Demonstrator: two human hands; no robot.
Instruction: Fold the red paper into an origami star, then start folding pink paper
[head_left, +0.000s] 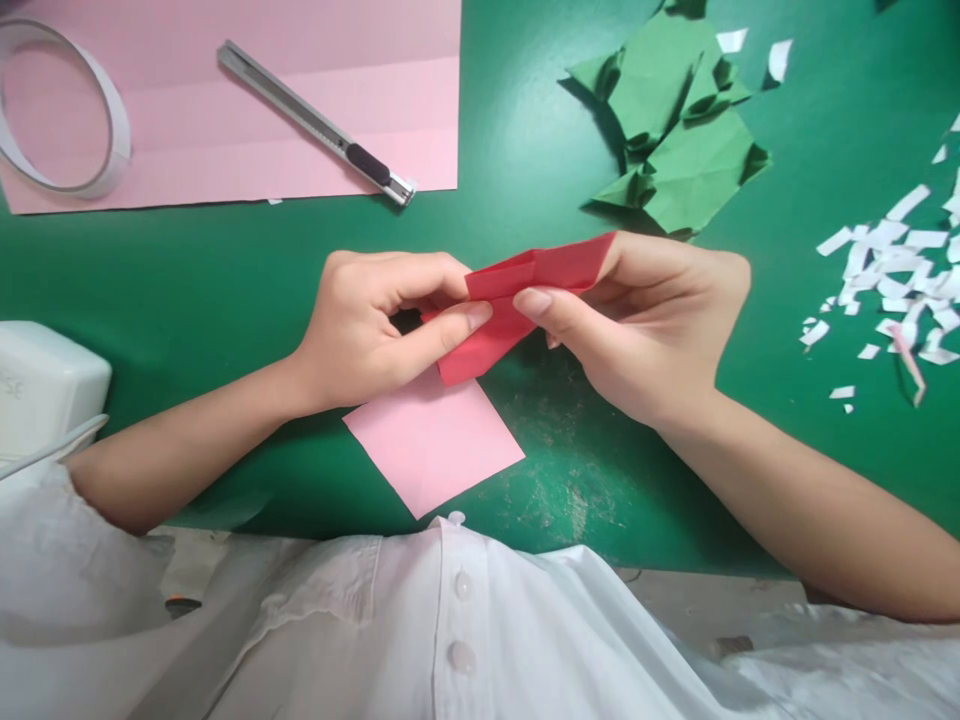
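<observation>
Head view gives me the table point(187, 270), then left hand point(367, 325) and right hand point(660, 335) over it, each pinching the red paper point(495, 345) between thumb and fingers. I judge it light, thin and easily creased, best held gently along its folded edges.

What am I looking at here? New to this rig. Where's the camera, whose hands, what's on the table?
There's no robot: a person works bare-handed, and the single picture comes from a camera on their head, looking forward and down. Their left hand and right hand both hold a folded red paper. Just below it, a pink square lies on the green table. At upper left, a utility knife and a white ring lie on a larger pink sheet. Beyond the right hand are folded green papers; farther right, white scraps.
</observation>
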